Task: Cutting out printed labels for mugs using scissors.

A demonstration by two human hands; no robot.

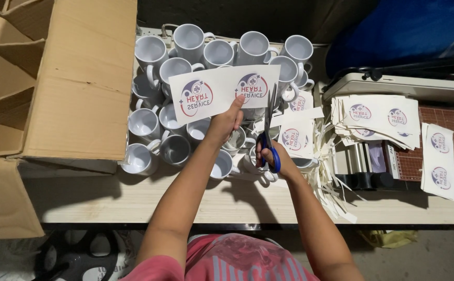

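Observation:
My left hand holds up a white paper strip printed with two round red-and-blue logos, gripping its lower edge near the middle. My right hand grips blue-handled scissors, blades pointing up and touching the strip's right lower edge. Both hands hover over a cluster of white mugs standing on the wooden table.
A large open cardboard box fills the left. Cut printed sheets and thin paper offcuts lie right of the mugs. Farther right are a stack of printed sheets, more sheets, and a paper trimmer.

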